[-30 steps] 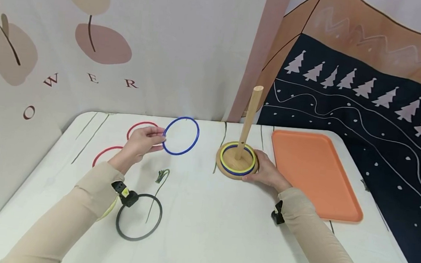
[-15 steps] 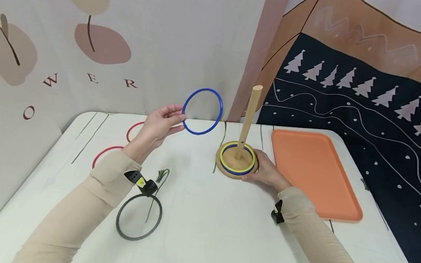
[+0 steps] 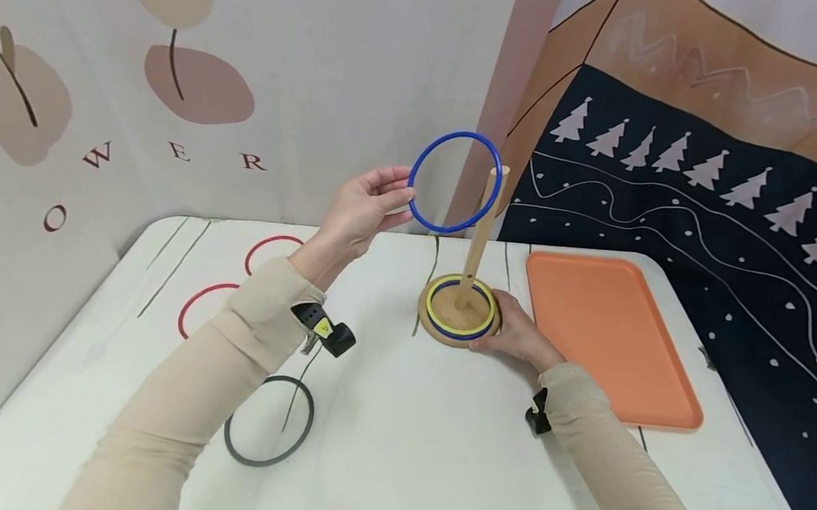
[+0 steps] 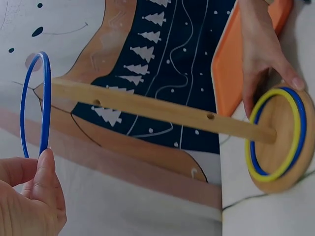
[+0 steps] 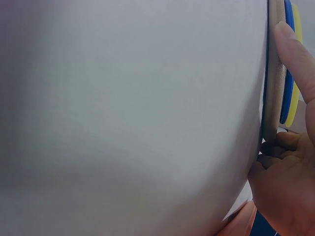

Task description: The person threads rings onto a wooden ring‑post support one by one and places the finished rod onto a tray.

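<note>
My left hand [image 3: 356, 212] pinches a blue ring [image 3: 451, 230] by its left side, holding it up in the air near the top of a wooden peg [image 3: 479, 240]. In the head view the ring's right edge overlaps the peg's tip; in the left wrist view the ring [image 4: 47, 105] appears close to the peg's end. The peg stands on a round wooden base [image 3: 424, 320], where a yellow ring [image 3: 463, 334] lies on top of another blue ring [image 4: 301, 142]. My right hand [image 3: 520, 333] grips the base's right edge, thumb at the near side.
An orange tray [image 3: 611, 335] lies to the right of the base. Two red rings, one nearer [image 3: 192, 302] and one farther [image 3: 273, 238], lie at the left, partly behind my left arm. A dark grey ring [image 3: 266, 463] rests over a thin green cord [image 3: 294, 398].
My left hand has carried the blue ring up and to the right, from low over the table to the peg's top. My right hand has stayed on the base.
</note>
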Motion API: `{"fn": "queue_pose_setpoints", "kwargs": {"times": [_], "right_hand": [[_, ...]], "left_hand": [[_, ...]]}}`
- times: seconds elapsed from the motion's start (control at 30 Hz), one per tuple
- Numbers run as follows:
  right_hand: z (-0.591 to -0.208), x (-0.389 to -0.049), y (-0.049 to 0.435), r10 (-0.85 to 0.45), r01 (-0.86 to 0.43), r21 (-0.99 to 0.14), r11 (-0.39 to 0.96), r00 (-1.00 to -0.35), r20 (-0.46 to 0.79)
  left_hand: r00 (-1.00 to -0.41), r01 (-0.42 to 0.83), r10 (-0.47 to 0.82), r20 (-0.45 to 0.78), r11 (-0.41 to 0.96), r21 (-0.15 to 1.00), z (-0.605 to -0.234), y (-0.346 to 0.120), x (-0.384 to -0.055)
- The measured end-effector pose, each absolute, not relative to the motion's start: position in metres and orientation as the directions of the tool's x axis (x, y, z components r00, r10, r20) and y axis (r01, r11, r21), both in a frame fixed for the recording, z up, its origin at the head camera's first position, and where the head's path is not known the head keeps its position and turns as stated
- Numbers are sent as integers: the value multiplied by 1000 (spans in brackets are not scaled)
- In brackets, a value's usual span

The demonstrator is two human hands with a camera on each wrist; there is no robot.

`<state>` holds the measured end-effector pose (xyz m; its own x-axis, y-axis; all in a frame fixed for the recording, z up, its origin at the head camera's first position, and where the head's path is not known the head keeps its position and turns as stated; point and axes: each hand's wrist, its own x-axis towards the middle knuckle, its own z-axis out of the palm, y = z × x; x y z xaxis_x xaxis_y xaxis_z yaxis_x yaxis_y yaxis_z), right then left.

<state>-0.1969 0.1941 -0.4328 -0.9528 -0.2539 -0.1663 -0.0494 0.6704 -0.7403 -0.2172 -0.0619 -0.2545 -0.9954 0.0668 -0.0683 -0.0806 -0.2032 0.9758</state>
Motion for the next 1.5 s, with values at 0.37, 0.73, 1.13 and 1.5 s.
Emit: {"fn": "queue_pose_setpoints", "kwargs": {"times": [0.37, 0.73, 1.13, 1.5], "right_hand": [[-432, -196, 194, -263, -75, -727, 683, -953, -148], [-434, -199, 195, -263, -73, -717, 693, -952, -157], [-432, -197, 196, -254, -61, -730, 681, -955, -156], [-432, -195, 195, -254, -46, -734, 677, -951, -175]], "left_hand": [[-991, -112, 98, -92, -217, 970, -263, -33, -222], [-976, -209, 83, -199, -147, 967, -305, -37, -225], [-925, -379, 61, -375, -65, 923, -375, -37, -220], [-926, -374, 65, -373, -13, 927, -403, -34, -218]]}}
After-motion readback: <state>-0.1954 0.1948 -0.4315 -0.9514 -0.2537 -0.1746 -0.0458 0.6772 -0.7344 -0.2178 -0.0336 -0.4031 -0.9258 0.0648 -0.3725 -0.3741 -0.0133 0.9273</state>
